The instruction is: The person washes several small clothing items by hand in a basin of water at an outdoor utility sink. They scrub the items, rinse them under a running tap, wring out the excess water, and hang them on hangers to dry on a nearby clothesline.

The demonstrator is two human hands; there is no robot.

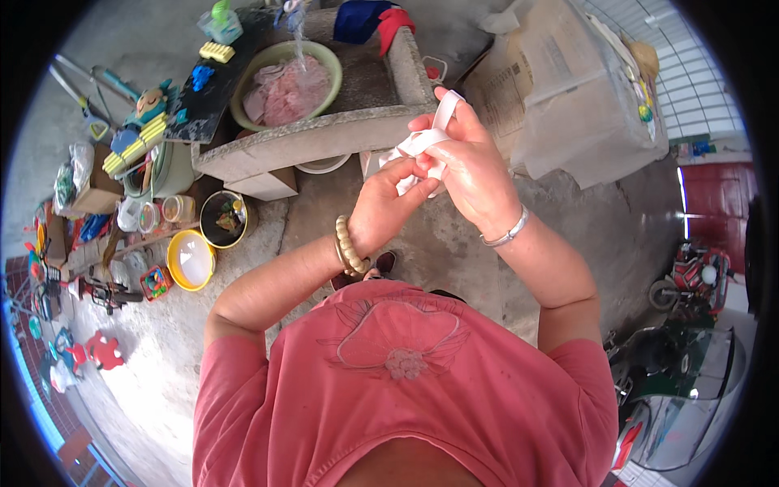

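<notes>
A pale pink strip of cloth is looped over the fingers of my right hand, and more of it is bunched between both hands. My left hand, with a beaded bracelet at the wrist, pinches the lower part of the bunch. Beyond my hands, a green basin stands in a concrete sink. Pink cloth lies in the basin, and water runs down onto it from above.
A yellow sponge and a blue scrubber lie on the dark slab left of the sink. Below stand a dark bucket and a yellow basin. A plastic-covered carton is at right. Blue and red cloths hang over the sink wall.
</notes>
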